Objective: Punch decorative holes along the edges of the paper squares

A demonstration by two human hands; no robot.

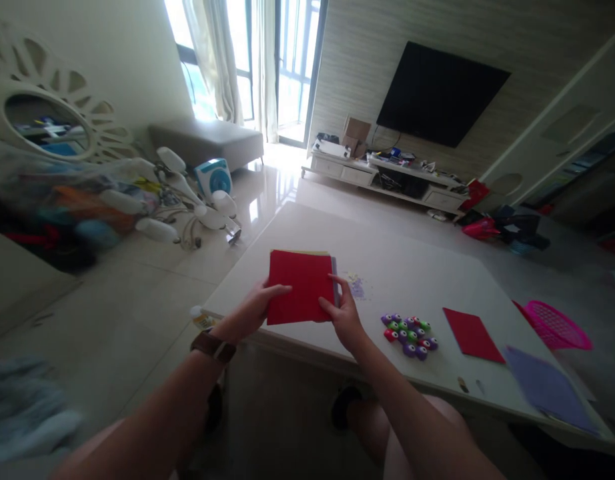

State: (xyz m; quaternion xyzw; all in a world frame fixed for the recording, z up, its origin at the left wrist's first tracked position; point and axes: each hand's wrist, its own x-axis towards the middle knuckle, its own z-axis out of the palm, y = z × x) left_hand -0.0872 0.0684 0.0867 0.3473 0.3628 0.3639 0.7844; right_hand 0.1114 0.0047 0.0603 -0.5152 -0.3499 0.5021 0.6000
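Red-fronted square stack of thin sheets (300,287), with yellow and grey edges peeking out, is held by the left hand (257,301) and right hand (344,310), one at each side, near the front edge of the smooth white counter (417,267). If a thumb goes loose, sheets might slip out onto the tiny yellow and purple specks (357,287).

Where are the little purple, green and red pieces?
The pieces lie on the near part of the white table, right of centre in the head view, between the right hand and a flat red sheet.
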